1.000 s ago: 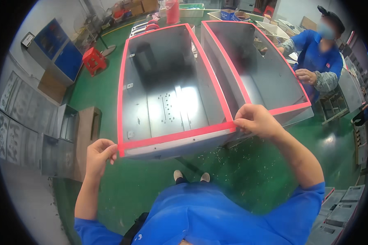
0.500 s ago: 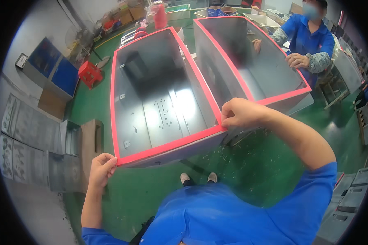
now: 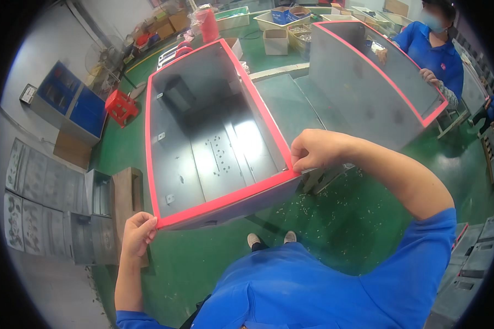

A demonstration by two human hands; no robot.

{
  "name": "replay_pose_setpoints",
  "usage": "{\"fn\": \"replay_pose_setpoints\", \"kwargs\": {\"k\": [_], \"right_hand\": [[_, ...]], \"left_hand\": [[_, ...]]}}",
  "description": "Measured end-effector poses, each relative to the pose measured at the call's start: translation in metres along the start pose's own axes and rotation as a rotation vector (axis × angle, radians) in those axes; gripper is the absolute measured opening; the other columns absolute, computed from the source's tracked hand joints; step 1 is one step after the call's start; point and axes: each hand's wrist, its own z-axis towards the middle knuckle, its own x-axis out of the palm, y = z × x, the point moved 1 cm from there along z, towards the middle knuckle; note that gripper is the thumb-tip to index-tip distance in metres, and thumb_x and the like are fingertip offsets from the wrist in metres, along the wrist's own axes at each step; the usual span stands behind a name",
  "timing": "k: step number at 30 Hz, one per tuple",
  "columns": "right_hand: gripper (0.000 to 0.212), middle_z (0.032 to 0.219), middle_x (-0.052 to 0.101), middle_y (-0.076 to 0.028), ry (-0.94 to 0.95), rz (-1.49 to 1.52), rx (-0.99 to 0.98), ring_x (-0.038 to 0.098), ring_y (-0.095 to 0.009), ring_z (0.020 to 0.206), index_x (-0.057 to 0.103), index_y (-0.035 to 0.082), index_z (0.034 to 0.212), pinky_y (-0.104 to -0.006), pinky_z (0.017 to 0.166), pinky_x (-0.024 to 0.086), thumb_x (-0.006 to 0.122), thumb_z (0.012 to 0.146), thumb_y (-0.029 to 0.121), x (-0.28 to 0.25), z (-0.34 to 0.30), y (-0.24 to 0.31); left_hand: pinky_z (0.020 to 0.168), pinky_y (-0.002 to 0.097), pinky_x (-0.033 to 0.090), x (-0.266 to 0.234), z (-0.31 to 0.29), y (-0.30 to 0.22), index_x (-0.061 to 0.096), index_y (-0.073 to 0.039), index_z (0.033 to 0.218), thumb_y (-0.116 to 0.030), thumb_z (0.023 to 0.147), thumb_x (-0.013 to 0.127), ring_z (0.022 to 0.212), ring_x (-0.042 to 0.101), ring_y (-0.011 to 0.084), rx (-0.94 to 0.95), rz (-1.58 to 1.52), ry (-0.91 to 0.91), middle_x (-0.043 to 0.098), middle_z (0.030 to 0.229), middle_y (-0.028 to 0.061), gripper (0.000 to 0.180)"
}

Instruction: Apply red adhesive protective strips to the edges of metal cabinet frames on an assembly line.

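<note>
In front of me a grey metal cabinet box [image 3: 203,159] lies with its open side up. Red tape [image 3: 225,201] runs along its rim. At the near left corner my left hand [image 3: 139,233] is closed, thumb and finger pinching the tape end. My right hand [image 3: 318,151] pinches the tape at the near right corner, with the other fingers curled in. Beyond it, a second red-taped metal cabinet [image 3: 362,88] stands tilted, its grey side turned toward me. A co-worker in blue [image 3: 434,52] holds that one by its far right rim.
A work table [image 3: 291,101] shows between the two cabinets. To the left are a red stool [image 3: 121,107], a blue-doored cupboard [image 3: 74,101] and stacked metal panels [image 3: 38,219]. Bins [image 3: 275,42] stand at the back. More metal boxes [image 3: 469,268] sit at the lower right.
The second cabinet has moved right, away from mine, and tilted, with the co-worker's hands on it. A gap has opened between the cabinets. My hands remain at the same two corners.
</note>
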Motion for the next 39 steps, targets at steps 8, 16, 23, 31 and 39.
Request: {"fn": "replay_pose_setpoints", "kwargs": {"k": [8,16,23,31,39], "right_hand": [[0.018,0.075,0.064,-0.01,0.015,0.016,0.024,0.059,-0.018,0.071,0.063,0.0,0.079,-0.029,0.064,0.045,0.062,0.071,0.016,-0.0022,0.0,0.0013],[0.016,0.075,0.064,-0.01,0.022,0.022,-0.006,0.06,-0.017,0.071,0.064,-0.001,0.078,-0.0279,0.065,0.046,0.063,0.07,0.014,-0.0028,0.0024,-0.0002],[0.016,0.075,0.064,-0.011,0.008,0.031,-0.005,0.06,-0.017,0.07,0.064,-0.001,0.077,-0.0283,0.065,0.046,0.063,0.07,0.013,-0.0038,-0.0011,0.003],[0.016,0.072,0.064,-0.011,-0.013,0.011,-0.003,0.06,-0.018,0.068,0.065,-0.001,0.076,-0.029,0.062,0.046,0.063,0.069,0.013,-0.0035,-0.0026,0.0048],[0.015,0.073,0.065,-0.012,-0.037,0.003,-0.04,0.061,-0.019,0.068,0.065,-0.001,0.076,-0.0294,0.064,0.047,0.064,0.068,0.012,-0.0012,-0.0013,0.0011]], "left_hand": [[0.038,0.0166,0.028,-0.0008,0.0015,0.0009,0.055,-0.003,0.073,-0.012,0.078,0.063,0.046,0.044,0.0056,0.007,-0.004,0.017,0.051,0.058,0.0014,0.013],[0.038,0.0162,0.028,0.0014,-0.0004,-0.0008,0.055,-0.003,0.072,-0.011,0.077,0.063,0.046,0.044,0.0061,0.008,-0.017,0.013,0.052,0.058,0.0016,0.013],[0.038,0.0163,0.029,0.0001,0.0001,0.001,0.055,-0.003,0.072,-0.01,0.077,0.063,0.046,0.045,0.0063,0.005,-0.038,0.026,0.052,0.058,0.0015,0.011],[0.038,0.0169,0.029,0.0008,-0.0023,0.0009,0.054,-0.004,0.072,-0.01,0.077,0.063,0.046,0.044,0.0064,0.005,-0.04,0.022,0.052,0.059,0.0015,0.012],[0.038,0.0172,0.028,0.0023,-0.003,-0.0001,0.054,-0.004,0.072,-0.009,0.077,0.063,0.047,0.045,0.0063,0.007,-0.051,0.024,0.053,0.059,0.0015,0.011]]}}
